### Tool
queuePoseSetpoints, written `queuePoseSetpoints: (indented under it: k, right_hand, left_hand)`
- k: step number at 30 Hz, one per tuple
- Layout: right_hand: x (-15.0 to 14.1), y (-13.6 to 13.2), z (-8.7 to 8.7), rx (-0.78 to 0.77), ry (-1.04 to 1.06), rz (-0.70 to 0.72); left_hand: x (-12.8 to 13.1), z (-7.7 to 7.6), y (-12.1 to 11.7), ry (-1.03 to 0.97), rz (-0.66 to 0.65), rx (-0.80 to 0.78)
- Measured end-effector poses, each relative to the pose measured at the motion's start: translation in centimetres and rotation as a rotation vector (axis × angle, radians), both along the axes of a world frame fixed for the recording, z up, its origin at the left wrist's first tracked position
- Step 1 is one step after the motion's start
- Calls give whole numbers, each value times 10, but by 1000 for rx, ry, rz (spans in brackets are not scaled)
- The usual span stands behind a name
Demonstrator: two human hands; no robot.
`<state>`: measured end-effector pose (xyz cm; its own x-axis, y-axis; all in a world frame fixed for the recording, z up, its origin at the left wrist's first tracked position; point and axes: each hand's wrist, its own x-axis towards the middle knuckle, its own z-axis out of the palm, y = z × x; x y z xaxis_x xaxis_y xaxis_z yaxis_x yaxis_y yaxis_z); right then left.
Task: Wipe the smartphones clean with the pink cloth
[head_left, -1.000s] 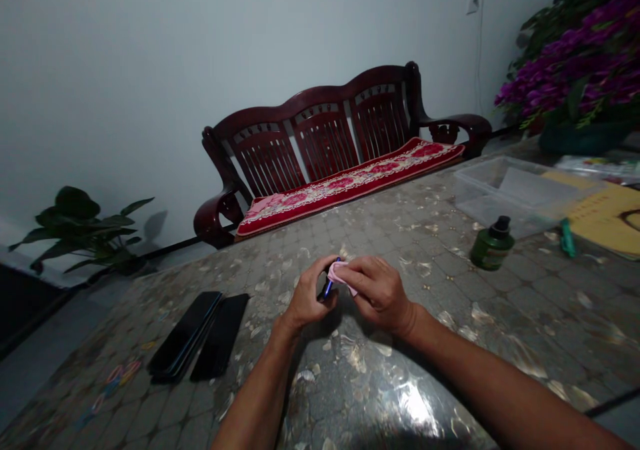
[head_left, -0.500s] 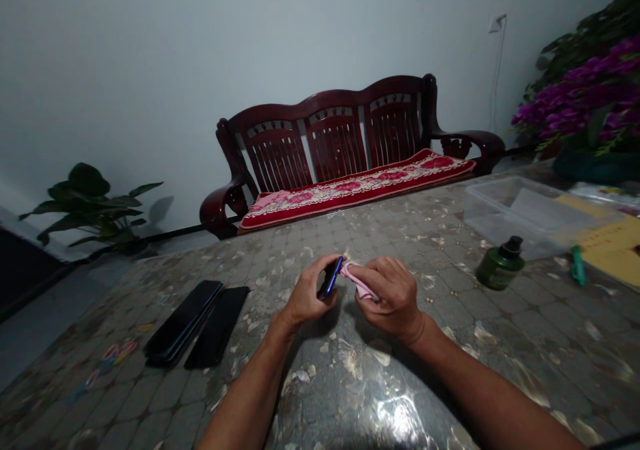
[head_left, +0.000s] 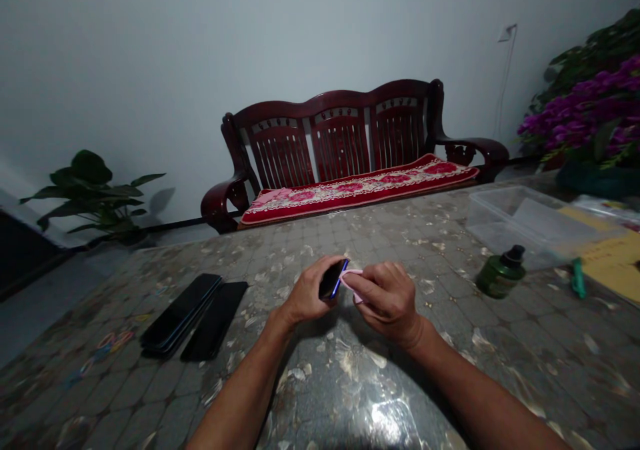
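Observation:
A smartphone point(head_left: 331, 281) with a dark screen and a bright blue edge is gripped in my left hand point(head_left: 309, 293), above the middle of the table. The phone is tilted, its blue side facing right. My right hand point(head_left: 389, 299) pinches a folded pink cloth point(head_left: 353, 279), which meets the phone's blue edge. Part of the cloth is hidden by my right fingers. To the left lie a stack of dark phones point(head_left: 181, 313) and, beside it, another black phone point(head_left: 215, 321), face not clearly readable.
A green bottle with a black cap point(head_left: 501, 273) stands at right, near a clear plastic box point(head_left: 520, 230), a green tool point(head_left: 578, 278) and yellow paper point(head_left: 615, 260). Colourful rings point(head_left: 107, 343) lie at left. Beyond the patterned table point(head_left: 345, 397) is a wooden bench point(head_left: 340, 140).
The phone has turned slightly, so more of its dark screen shows. The right hand and cloth have shifted a little along its edge. The camera view has tilted slightly.

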<state>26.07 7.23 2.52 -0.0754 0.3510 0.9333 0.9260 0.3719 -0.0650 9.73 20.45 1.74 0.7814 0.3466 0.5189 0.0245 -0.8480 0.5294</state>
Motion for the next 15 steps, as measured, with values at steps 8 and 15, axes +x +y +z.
queuePoseSetpoints:
  k: [8,15]
  right_hand:
    - [6,0,1,20,-38,-21]
    - [7,1,4,17,-40,-38]
  left_hand:
    - [0,1,0,73,-27,-62]
    - [-1,4,1,84,-97,-118]
